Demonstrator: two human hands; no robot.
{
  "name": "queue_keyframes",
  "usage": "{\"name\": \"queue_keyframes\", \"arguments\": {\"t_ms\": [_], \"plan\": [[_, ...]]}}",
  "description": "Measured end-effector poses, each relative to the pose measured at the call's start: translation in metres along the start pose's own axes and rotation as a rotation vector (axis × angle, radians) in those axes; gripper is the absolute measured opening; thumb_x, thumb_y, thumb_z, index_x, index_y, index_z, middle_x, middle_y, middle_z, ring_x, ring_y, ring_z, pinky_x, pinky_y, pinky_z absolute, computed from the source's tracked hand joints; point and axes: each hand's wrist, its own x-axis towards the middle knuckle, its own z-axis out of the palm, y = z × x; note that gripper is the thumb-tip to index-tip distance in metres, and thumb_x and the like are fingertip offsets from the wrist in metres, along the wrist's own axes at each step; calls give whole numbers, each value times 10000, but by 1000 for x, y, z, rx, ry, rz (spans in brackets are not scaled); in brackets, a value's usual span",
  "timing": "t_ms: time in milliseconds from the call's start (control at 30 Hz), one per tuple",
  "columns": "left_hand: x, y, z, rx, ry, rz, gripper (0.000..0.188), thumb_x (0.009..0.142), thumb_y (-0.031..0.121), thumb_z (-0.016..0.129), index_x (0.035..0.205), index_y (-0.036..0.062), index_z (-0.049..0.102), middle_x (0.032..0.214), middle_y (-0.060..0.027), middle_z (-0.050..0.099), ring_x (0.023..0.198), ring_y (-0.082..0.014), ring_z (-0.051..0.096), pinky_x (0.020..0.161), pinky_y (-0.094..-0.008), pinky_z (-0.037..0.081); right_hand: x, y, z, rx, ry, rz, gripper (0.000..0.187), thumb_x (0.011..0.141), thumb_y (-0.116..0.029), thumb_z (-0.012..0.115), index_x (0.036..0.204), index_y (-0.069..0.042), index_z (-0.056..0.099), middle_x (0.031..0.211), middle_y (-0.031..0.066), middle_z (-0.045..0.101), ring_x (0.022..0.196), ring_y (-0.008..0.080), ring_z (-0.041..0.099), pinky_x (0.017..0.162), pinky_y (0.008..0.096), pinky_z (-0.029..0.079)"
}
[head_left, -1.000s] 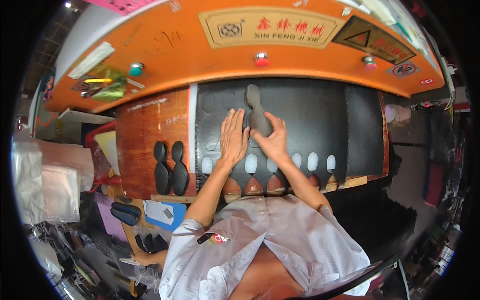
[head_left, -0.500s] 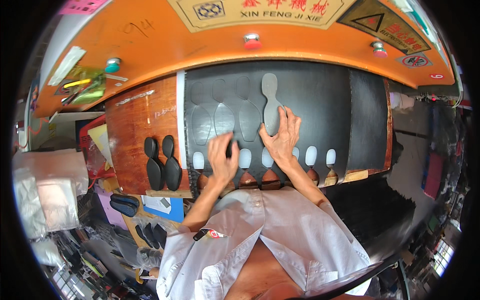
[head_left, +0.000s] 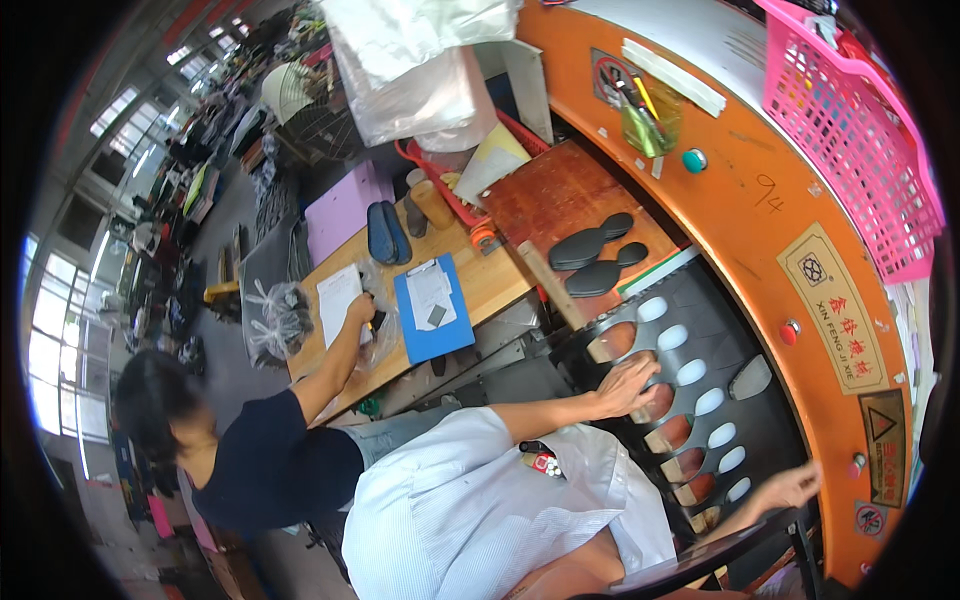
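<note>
A black sheet [head_left: 690, 440] lies on the machine bed, with a row of sole-shaped cutouts along its near edge showing white and brown beneath. My left hand [head_left: 628, 385] is over these cutouts, fingers loosely bent and apart, with nothing seen in them. Farther in lies a grey sole-shaped piece [head_left: 750, 377], its far end hidden under the orange machine head [head_left: 740, 190]. My right hand [head_left: 790, 487] reaches out by the head's edge near a red button [head_left: 857, 465]; it is slightly blurred, fingers stretched out, apparently holding nothing. Two black shoe soles [head_left: 592, 246] rest on the brown board.
At the left, a person in a dark top [head_left: 290, 450] leans at a wooden table [head_left: 465, 270], one hand on papers. A blue clipboard [head_left: 435, 340] and blue insoles [head_left: 388, 232] lie there. A pink basket [head_left: 850, 130] sits on the machine. A fan [head_left: 310, 110] stands behind.
My view has turned left, bringing the other person into sight. My right hand has left the grey sole-shaped piece for the machine's edge. My left hand is now over the cutouts.
</note>
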Motion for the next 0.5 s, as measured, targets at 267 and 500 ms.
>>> {"name": "queue_keyframes", "arguments": {"t_ms": [267, 500], "plan": [[51, 2, 41, 60, -37, -77, 279, 950, 225, 720, 1057, 22, 563, 902, -237, 649, 867, -452, 649, 787, -529, 514, 102, 33, -39, -66, -292, -75, 389, 1103, -278, 602, 1235, 79, 681, 1146, 143, 738, 1042, 199, 670, 955, 330, 526], [80, 14, 45, 87, -9, -3, 275, 965, 253, 705, 1001, 3, 595, 854, -239, 641, 829, -459, 646, 753, -536, 515, -50, 7, -61, -163, -565, 53, 275, 1059, -198, 652, 1145, 56, 713, 1041, 150, 721, 947, 248, 668, 865, 372, 530]]}}
